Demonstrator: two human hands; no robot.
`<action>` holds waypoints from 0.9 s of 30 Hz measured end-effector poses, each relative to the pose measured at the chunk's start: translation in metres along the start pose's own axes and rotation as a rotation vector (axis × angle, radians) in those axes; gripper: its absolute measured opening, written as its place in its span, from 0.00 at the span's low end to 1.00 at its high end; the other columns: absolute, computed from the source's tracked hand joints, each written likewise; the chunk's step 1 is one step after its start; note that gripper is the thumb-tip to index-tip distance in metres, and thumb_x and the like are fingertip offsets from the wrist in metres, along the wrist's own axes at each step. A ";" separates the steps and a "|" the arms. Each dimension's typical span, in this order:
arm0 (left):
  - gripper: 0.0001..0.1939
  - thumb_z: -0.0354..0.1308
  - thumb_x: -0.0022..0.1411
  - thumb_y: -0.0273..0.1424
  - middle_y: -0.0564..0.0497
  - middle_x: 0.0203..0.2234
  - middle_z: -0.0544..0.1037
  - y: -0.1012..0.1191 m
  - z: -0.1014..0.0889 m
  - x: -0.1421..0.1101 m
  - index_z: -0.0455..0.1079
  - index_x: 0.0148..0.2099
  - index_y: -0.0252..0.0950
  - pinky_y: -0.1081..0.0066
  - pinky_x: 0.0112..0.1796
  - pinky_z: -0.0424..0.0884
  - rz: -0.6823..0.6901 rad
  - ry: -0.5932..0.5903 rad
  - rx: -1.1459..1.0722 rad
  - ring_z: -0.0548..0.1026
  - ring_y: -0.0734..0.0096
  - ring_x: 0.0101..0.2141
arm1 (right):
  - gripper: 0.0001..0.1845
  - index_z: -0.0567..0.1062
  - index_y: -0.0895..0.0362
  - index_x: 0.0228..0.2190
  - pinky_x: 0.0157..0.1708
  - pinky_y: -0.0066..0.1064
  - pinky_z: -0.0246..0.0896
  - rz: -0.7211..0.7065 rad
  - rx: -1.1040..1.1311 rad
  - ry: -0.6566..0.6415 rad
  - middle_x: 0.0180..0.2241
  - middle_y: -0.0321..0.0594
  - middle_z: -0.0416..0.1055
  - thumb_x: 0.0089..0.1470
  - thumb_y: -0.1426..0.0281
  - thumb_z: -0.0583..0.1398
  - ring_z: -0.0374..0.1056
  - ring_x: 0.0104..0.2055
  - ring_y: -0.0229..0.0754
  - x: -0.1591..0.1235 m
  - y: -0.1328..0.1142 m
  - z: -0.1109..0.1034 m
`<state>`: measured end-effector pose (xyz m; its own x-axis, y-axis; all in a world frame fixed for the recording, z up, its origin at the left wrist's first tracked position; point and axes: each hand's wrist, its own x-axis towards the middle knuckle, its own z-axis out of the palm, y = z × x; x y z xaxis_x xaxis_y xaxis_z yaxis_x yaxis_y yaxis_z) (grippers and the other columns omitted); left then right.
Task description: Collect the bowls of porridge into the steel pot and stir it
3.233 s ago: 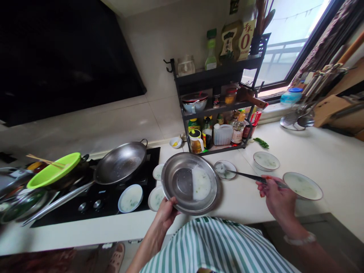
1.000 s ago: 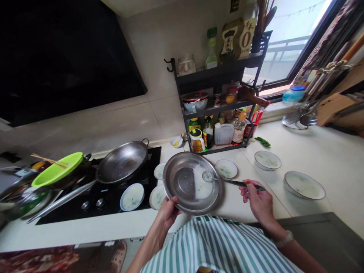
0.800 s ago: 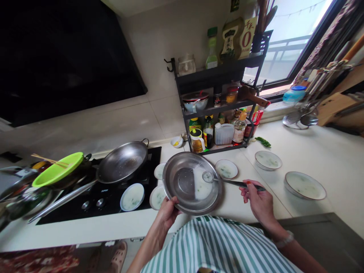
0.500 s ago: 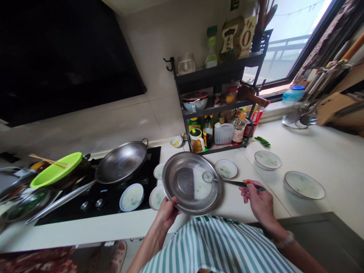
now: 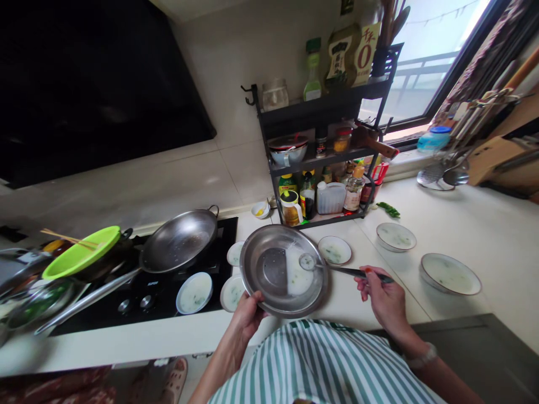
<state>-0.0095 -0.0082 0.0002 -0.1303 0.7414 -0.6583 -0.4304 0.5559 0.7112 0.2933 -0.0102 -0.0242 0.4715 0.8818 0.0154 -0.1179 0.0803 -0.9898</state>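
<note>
My left hand point(image 5: 251, 315) grips the near rim of a wide metal basin point(image 5: 269, 269), which is tilted so a pale soup point(image 5: 298, 275) with green bits pools on its right side. In my right hand point(image 5: 385, 300) is the dark handle of a ladle point(image 5: 307, 261); its bowl rests in the soup by the basin's right wall. Beyond the ladle stands a small bowl of the same soup point(image 5: 334, 249). Two more bowls, a front one point(image 5: 232, 293) and a back one point(image 5: 234, 254), are partly hidden behind the basin's left side.
A bowl of soup point(image 5: 194, 293) sits on the black stove point(image 5: 162, 294) beside a wok point(image 5: 181, 238). Two bowls, one smaller point(image 5: 396, 237) and one larger point(image 5: 450, 273), stand right. Behind rises a seasoning rack point(image 5: 320, 112). A green basin point(image 5: 82, 253) with chopsticks is far left.
Almost nothing differs. Both hands, the tilted basin and the ladle keep their places; the view has shifted very slightly.
</note>
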 end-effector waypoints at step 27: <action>0.14 0.52 0.42 0.16 0.56 0.18 0.71 0.000 0.001 -0.002 0.60 0.33 0.36 0.72 0.21 0.70 0.011 -0.009 0.011 0.69 0.74 0.18 | 0.18 0.73 0.59 0.34 0.11 0.26 0.57 0.020 0.022 0.012 0.21 0.38 0.72 0.52 0.56 0.63 0.63 0.17 0.36 0.002 -0.004 0.000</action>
<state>-0.0084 -0.0092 0.0020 -0.1268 0.7507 -0.6483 -0.4194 0.5517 0.7209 0.2945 -0.0090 -0.0198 0.4792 0.8777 -0.0059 -0.1465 0.0733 -0.9865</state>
